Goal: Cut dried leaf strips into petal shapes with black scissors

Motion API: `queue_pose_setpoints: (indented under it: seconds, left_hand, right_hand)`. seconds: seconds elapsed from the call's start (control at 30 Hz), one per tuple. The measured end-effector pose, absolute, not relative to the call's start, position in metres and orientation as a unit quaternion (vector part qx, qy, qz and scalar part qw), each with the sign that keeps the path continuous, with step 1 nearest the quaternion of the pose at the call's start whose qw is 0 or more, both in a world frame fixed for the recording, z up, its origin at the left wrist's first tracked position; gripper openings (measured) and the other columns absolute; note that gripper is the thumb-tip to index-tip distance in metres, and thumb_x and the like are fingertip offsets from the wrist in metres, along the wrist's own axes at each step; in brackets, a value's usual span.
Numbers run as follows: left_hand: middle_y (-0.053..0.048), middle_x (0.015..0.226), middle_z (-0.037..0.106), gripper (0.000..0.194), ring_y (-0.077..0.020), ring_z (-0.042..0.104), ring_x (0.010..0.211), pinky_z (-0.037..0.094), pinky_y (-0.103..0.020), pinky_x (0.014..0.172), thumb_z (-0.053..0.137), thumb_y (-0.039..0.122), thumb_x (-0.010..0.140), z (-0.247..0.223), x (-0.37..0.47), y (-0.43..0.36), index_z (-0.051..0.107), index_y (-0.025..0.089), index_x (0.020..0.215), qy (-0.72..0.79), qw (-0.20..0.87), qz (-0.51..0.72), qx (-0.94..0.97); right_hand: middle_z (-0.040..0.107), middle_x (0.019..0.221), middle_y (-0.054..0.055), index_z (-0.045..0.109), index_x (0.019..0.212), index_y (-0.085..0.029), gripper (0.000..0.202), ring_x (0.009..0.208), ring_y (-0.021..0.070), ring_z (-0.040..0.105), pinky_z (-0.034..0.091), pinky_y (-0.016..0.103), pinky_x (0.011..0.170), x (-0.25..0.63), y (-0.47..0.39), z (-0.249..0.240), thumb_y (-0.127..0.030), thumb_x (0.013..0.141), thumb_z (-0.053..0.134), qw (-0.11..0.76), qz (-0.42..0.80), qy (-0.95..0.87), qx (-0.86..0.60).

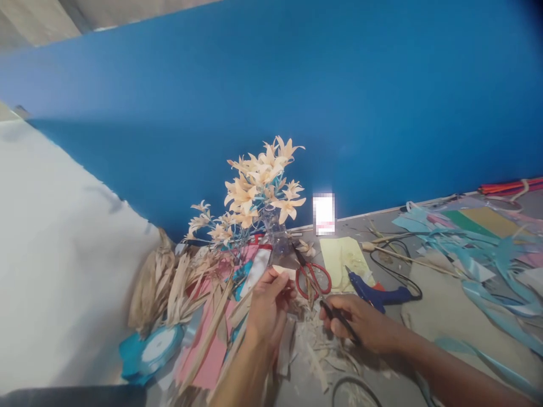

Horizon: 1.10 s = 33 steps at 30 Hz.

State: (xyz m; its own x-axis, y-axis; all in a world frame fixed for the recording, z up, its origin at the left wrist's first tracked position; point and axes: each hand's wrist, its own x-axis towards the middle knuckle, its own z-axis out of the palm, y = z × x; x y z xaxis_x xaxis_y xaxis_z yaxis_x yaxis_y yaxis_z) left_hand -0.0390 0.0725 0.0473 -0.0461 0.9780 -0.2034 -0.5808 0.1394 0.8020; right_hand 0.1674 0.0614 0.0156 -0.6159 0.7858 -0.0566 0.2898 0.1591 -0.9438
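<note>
My left hand [268, 299] is closed, pinching a small pale piece of dried husk [285, 272] between thumb and fingers. To its right, my right hand [354, 319] is wrapped round a black-handled tool [339, 320] with a narrow metal end pointing up and left; its exact kind is not clear. The two hands are apart. Just beyond them lie red-handled scissors [314, 281] on the table. A blue glue gun [377, 295] rests beside my right hand, its nozzle over a yellow sheet [339, 254]. Husk scraps [318, 362] are scattered below the hands.
Pale husk flowers [258, 181] stand in a clear vase [278, 237] against the blue wall. Dried husks [156, 282], pink paper [212, 345] and a ribbon spool [159, 346] lie left. Light-blue ribbons [487, 282] and a dark cable [407, 251] spread over the right side.
</note>
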Motion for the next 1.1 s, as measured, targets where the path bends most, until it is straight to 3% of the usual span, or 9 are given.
queue_pose_setpoints:
  seconds: [0.2,0.3,0.63,0.97,1.1]
  left_hand:
    - [0.001,0.069,0.063,0.024,-0.0104,0.058,0.064,0.048,-0.022,0.062,0.081,0.026,0.067,0.051,-0.016,0.06,0.06,0.016,0.068,0.396,0.639,0.613,0.243]
    - [0.002,0.067,0.062,0.026,-0.01,0.057,0.062,0.05,-0.024,0.065,0.082,0.025,0.065,0.052,-0.012,0.058,0.058,0.016,0.065,0.399,0.642,0.611,0.237]
    - [0.001,0.068,0.062,0.016,-0.0111,0.058,0.064,0.048,-0.025,0.067,0.077,0.021,0.068,0.055,-0.016,0.059,0.062,0.016,0.067,0.407,0.624,0.597,0.298]
    - [0.002,0.062,0.059,0.019,-0.0113,0.057,0.06,0.048,-0.025,0.066,0.078,0.023,0.066,0.056,-0.032,0.063,0.06,0.016,0.066,0.408,0.634,0.559,0.346]
    - [0.001,0.062,0.061,0.019,-0.0123,0.061,0.061,0.046,-0.023,0.062,0.079,0.025,0.067,0.057,-0.038,0.063,0.063,0.016,0.07,0.406,0.651,0.538,0.349]
  right_hand:
    - [0.05,0.066,0.0,0.059,0.076,-0.014,0.055,0.059,0.0125,0.041,0.031,0.022,0.052,0.157,0.05,0.015,-0.069,0.079,0.054,0.271,0.559,-0.696,-0.36]
    - [0.046,0.063,-0.001,0.056,0.071,-0.015,0.056,0.059,0.012,0.039,0.03,0.021,0.051,0.156,0.05,0.016,-0.07,0.078,0.055,0.273,0.558,-0.696,-0.359]
    - [0.045,0.056,-0.003,0.051,0.059,-0.016,0.029,0.055,0.0108,0.038,0.027,0.021,0.049,0.157,0.051,0.005,-0.039,0.073,0.062,0.264,0.567,-0.67,-0.4]
    - [0.051,0.052,-0.001,0.049,0.052,-0.018,0.043,0.05,0.0115,0.042,0.03,0.022,0.048,0.16,0.053,0.002,-0.053,0.074,0.06,0.255,0.61,-0.656,-0.364]
    - [0.056,0.054,0.001,0.056,0.06,-0.016,0.045,0.049,0.0122,0.046,0.033,0.022,0.049,0.162,0.053,0.008,-0.059,0.076,0.059,0.233,0.645,-0.643,-0.342]
